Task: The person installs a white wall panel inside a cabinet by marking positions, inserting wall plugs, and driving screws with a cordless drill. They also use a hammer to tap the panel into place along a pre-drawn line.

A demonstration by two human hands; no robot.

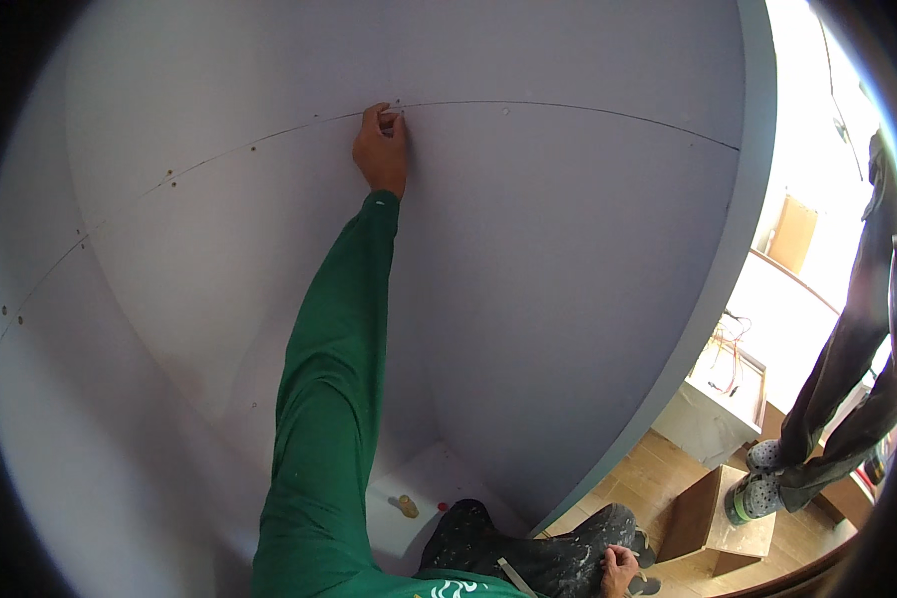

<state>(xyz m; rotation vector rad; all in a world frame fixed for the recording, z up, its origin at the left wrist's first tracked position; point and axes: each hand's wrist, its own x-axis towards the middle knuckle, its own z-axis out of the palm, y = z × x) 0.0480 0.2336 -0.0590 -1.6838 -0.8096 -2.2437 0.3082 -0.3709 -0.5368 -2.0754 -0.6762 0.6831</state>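
Note:
My left hand [381, 154], at the end of a long green sleeve, reaches up to the pale wall [568, 219]. Its thumb and fingertips are pinched together against the wall, at a thin dark line [528, 103] that runs across the panels. Whatever lies between those fingertips is too small to make out. Small holes or screw heads [253, 149] dot the wall along the line. Low by my paint-spattered dark trousers [558, 563], my right hand [618, 570] is closed with curled fingers. What it holds, if anything, cannot be made out.
Another person in dark trousers [847, 369] and grey clogs stands on a wooden step [713, 513] at the right. Behind it is a white marbled unit [706, 424] with loose wires. A yellowish lump [407, 506] and a red bit [443, 506] lie below my arm.

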